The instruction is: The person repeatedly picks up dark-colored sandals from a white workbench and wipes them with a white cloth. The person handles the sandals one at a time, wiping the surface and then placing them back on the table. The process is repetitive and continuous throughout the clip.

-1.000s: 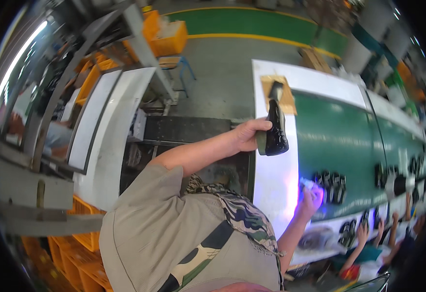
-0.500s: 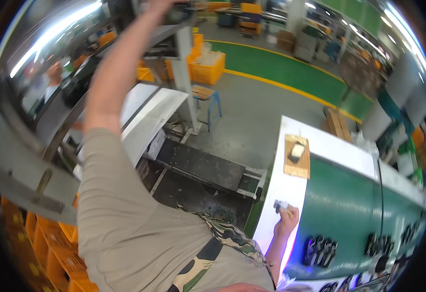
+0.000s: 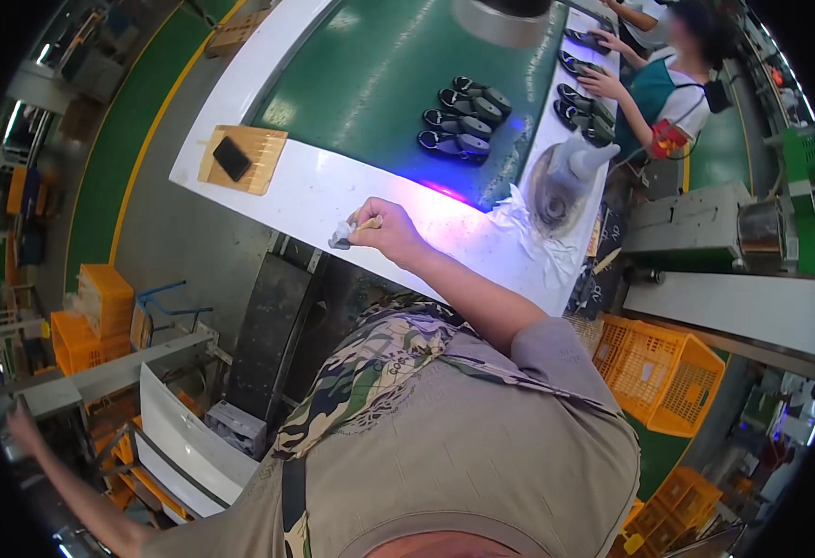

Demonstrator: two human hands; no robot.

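My right hand [image 3: 389, 232] is closed around a small tool [image 3: 367, 224] with a pale wooden-looking handle and a grey-white end. Its exact kind cannot be made out. The hand is over the near edge of a white worktable [image 3: 310, 191]. My left arm stretches far out to the left, and my left hand [image 3: 22, 431] is beside a grey metal frame [image 3: 63, 395]. Blur and the picture's dark rim hide its fingers. On the table, left of my right hand, a dark phone [image 3: 232, 159] lies on a tan board [image 3: 265, 153].
Several black sandals [image 3: 459, 126] sit on a green belt [image 3: 361, 84]. A whitish bottle [image 3: 580, 163] stands in a round dish beside crumpled white sheets [image 3: 528, 237]. Across the belt, a co-worker [image 3: 677, 84] handles sandals. Orange crates [image 3: 654, 372] stand at right and left.
My view has swung to the right, bringing the belt and co-worker into sight. My left arm, seen reaching ahead before, now extends to the left. My right hand keeps the small tool.
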